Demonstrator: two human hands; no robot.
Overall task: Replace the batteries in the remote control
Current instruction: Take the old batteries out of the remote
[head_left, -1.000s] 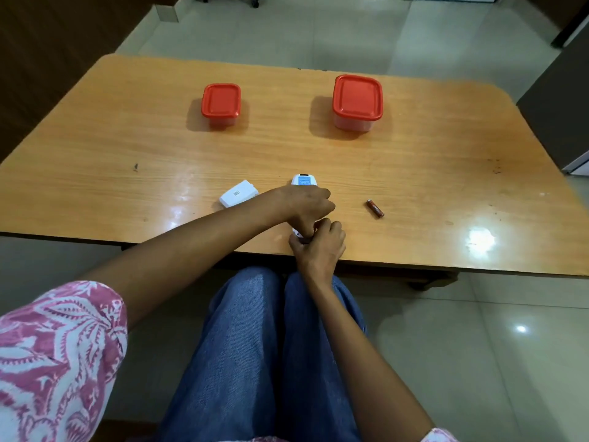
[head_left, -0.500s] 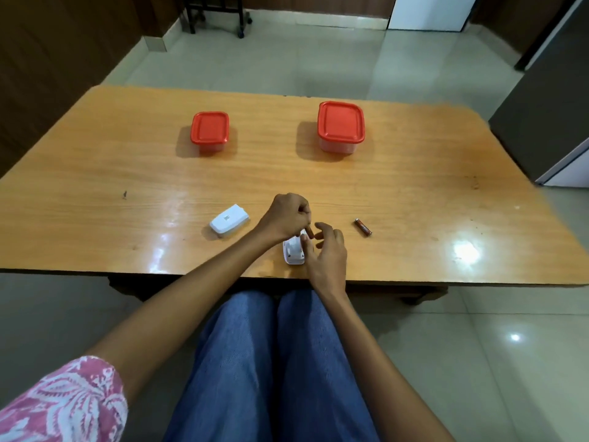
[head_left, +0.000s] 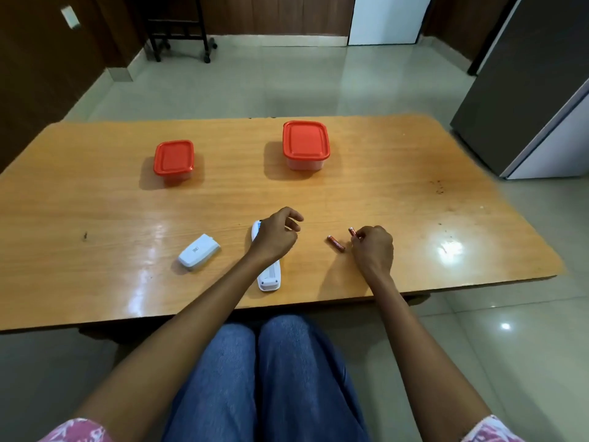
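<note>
A white remote control point(head_left: 269, 275) lies lengthwise near the table's front edge, its battery bay end toward me. My left hand point(head_left: 276, 234) hovers over its far half with loosely curled fingers, holding nothing. The white battery cover point(head_left: 199, 255) lies to the left of the remote. One reddish battery point(head_left: 335, 243) lies on the wood to the right of the remote. My right hand point(head_left: 371, 247) is just right of it, fingertips pinched on a second reddish battery point(head_left: 352, 232) at the table surface.
Two clear boxes with red lids stand farther back: a small one point(head_left: 174, 156) at left and a larger one point(head_left: 306, 141) at centre. The orange wooden table point(head_left: 446, 218) ends just before my knees. A grey cabinet point(head_left: 526, 90) stands at the right.
My right hand left the remote and moved right with a second battery, down beside the first. My left hand lifted off the remote's near end. The camera view tilted up.
</note>
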